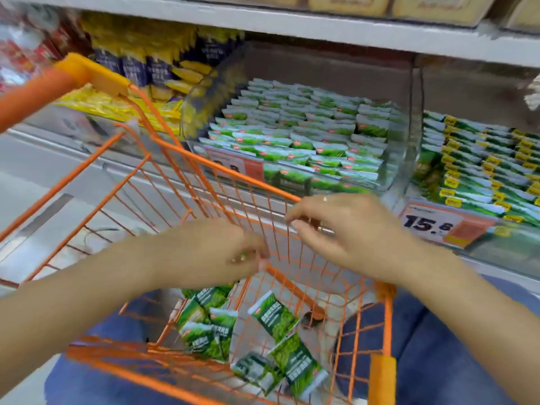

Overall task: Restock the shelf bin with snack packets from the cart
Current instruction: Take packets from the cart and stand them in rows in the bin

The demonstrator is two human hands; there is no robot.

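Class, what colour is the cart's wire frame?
Orange, seen in the head view: the cart.

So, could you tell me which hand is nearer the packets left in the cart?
Left. The left hand hovers right above the cart packets; the right hand is higher, by the cart's rim.

Packets point(271, 320) in cart point(204, 171), bin point(409, 159) behind

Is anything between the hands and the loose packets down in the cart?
Nothing visible. Left hand and right hand hover over the open top of the cart, with the green packets lying below on its floor. The wire sides enclose them, but the way down from above looks free.
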